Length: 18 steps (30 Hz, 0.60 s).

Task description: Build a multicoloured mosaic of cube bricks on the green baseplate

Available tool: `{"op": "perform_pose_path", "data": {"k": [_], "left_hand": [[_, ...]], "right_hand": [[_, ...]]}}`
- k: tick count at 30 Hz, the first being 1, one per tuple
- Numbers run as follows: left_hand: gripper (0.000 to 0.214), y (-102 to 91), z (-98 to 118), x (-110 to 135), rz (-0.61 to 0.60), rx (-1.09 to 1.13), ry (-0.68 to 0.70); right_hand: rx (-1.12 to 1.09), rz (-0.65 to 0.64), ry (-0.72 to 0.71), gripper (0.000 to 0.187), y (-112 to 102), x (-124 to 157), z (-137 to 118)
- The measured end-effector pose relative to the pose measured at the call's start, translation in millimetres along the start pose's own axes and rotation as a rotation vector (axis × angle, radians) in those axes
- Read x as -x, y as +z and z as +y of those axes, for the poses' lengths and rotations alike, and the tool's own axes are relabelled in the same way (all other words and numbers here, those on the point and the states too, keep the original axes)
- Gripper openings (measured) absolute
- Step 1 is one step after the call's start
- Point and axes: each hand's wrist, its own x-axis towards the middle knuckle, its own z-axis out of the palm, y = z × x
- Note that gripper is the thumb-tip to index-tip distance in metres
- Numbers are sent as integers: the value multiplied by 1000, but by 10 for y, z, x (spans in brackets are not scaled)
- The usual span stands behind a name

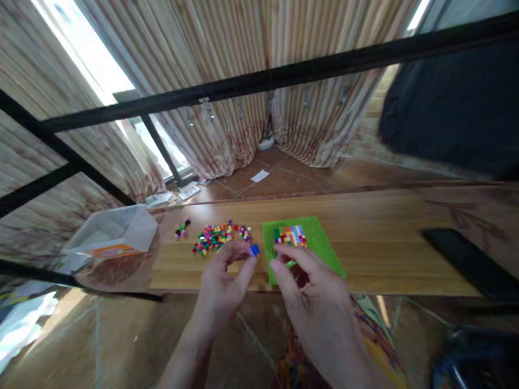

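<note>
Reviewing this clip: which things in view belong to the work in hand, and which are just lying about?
In use: blue brick, held in the fingers of the left hand; right hand; green baseplate with placed bricks; loose brick pile.
Lying about: clear plastic box; black flat object; paper on the floor.

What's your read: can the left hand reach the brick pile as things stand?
Probably yes. The pile lies just beyond the left hand with nothing between them. That hand already pinches a blue brick, though, so its fingers are busy.
</note>
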Motion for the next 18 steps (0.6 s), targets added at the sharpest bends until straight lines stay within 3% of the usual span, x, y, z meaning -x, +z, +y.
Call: {"op": "perform_pose_path", "data": {"k": [4, 8, 13, 18], "left_hand": [[13, 82, 171, 151, -76, 67, 31], [10, 99, 289, 195, -112, 244, -70], [13, -14, 271, 226, -190, 501, -262], [10, -82, 207, 247, -219, 568, -300]], "right_hand": [[-67, -65, -20, 17, -65, -62, 3], [-167, -108, -81, 17, -79, -54, -2], [-341, -167, -24, 17, -32, -17, 15], [-465, -213, 96, 15, -28, -14, -9]]}}
